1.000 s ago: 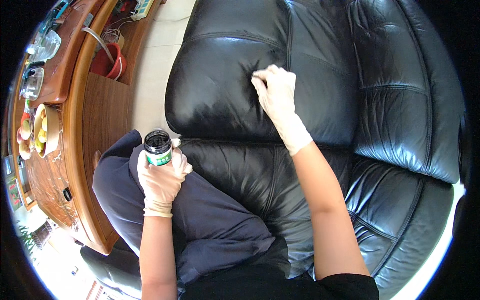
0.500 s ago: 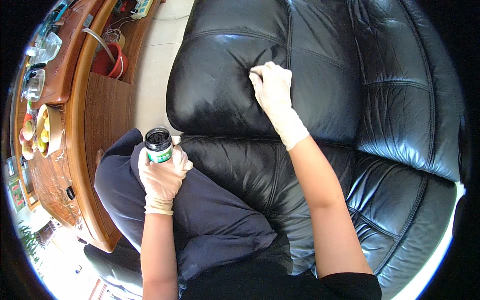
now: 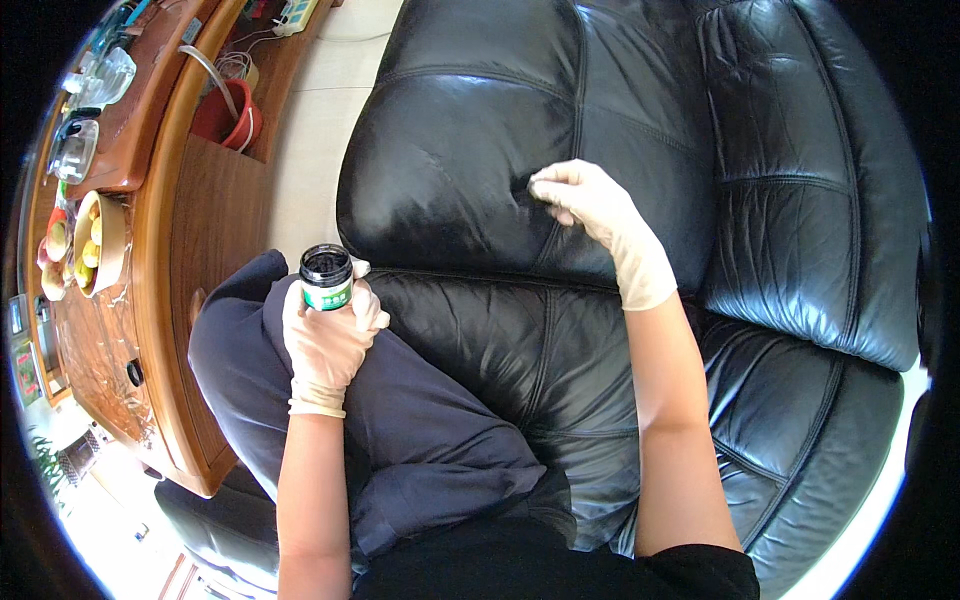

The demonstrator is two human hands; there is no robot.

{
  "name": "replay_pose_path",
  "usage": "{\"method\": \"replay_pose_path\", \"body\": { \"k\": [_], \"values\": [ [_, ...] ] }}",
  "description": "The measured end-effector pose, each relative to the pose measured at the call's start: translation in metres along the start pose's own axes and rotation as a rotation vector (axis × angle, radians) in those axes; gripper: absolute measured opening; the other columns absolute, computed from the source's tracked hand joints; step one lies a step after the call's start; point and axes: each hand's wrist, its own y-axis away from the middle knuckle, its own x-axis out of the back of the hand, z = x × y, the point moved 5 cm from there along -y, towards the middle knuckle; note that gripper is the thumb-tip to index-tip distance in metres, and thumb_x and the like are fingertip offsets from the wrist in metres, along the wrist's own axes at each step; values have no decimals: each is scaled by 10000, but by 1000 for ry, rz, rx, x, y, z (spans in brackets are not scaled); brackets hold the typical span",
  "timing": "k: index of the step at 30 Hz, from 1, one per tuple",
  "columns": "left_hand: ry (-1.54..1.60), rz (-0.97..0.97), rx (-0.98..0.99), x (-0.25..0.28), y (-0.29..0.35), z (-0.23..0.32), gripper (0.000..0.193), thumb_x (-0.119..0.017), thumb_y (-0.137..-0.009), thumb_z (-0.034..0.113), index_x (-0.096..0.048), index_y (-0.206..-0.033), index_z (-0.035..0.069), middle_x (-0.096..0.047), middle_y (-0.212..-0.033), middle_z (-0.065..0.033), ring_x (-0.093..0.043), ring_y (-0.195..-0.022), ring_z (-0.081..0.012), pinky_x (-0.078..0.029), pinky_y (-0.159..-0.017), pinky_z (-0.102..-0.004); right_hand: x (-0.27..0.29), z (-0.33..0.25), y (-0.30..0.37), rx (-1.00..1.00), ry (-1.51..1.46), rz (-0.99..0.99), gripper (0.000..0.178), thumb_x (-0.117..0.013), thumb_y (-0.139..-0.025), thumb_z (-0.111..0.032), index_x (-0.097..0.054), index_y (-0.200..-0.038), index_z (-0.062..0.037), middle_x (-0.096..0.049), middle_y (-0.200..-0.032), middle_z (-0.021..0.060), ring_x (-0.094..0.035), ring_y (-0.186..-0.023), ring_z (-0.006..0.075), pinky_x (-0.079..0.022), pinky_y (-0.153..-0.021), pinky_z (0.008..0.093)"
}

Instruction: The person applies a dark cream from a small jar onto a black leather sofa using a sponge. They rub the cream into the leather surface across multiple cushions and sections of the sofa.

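Note:
An open jar [image 3: 327, 280] with a black rim and a green-and-white label holds dark, paste-like contents. My left hand [image 3: 330, 335], in a pale thin glove, is closed around it above my knee. My right hand [image 3: 592, 205], gloved the same way, is over the front seat cushion [image 3: 440, 150] of a black leather sofa. Its thumb and fingers are pinched together at the leather. Something small and dark shows at the fingertips, but against the black surface its kind cannot be told.
At left stands a wooden table [image 3: 190, 300] with a bowl of fruit [image 3: 100, 245], a small round black lid [image 3: 135, 373] and glass containers [image 3: 75, 150] on it. A red bucket [image 3: 240, 125] sits on its lower shelf. The sofa's backrest [image 3: 790, 200] rises at right.
My right hand has moved right and nearer to me across the seat cushion, still pinched. The jar stays in my left hand, nearly in place.

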Motion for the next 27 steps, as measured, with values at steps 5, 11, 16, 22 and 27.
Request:
{"method": "replay_pose_path", "body": {
  "k": [5,11,16,22,27],
  "values": [
    [-17,-7,-11,-1,-2,0,632,-449,-962,535,-561,-1192,-43,-538,-841,-54,-475,-724,-183,-404,-703,-337,5,-2,-27,293,185,423,158,-734,-885,-102,-720,-1009,-5,-697,-803,43,-601,-646,95,-489,-600,245],
    [-6,10,-20,2,2,2,645,-452,-961,542,-558,-1207,-44,-537,-844,-57,-461,-724,-184,-404,-704,-337,-29,0,-6,591,249,535,170,-713,-870,-52,-708,-1028,11,-672,-969,99,-691,-809,182,-544,-729,275],
    [-9,4,-18,2,0,0,645,-451,-959,544,-563,-1205,-41,-540,-850,-58,-455,-725,-188,-403,-703,-342,-33,4,-7,655,411,576,156,-704,-865,-57,-696,-1005,13,-659,-983,139,-681,-844,277,-546,-775,353],
    [-12,25,-21,2,1,1,649,-444,-960,548,-572,-1199,-41,-538,-840,-60,-453,-725,-192,-404,-705,-348,-42,-14,-9,677,686,715,141,-659,-887,-105,-685,-973,4,-668,-991,178,-650,-952,375,-517,-876,426],
    [-1,-42,2,2,1,2,651,-451,-957,551,-573,-1202,-40,-535,-838,-56,-448,-720,-189,-405,-704,-348,-49,6,16,645,695,662,97,-695,-856,-89,-681,-928,-25,-657,-931,148,-660,-886,358,-528,-793,420]
  ]
}}
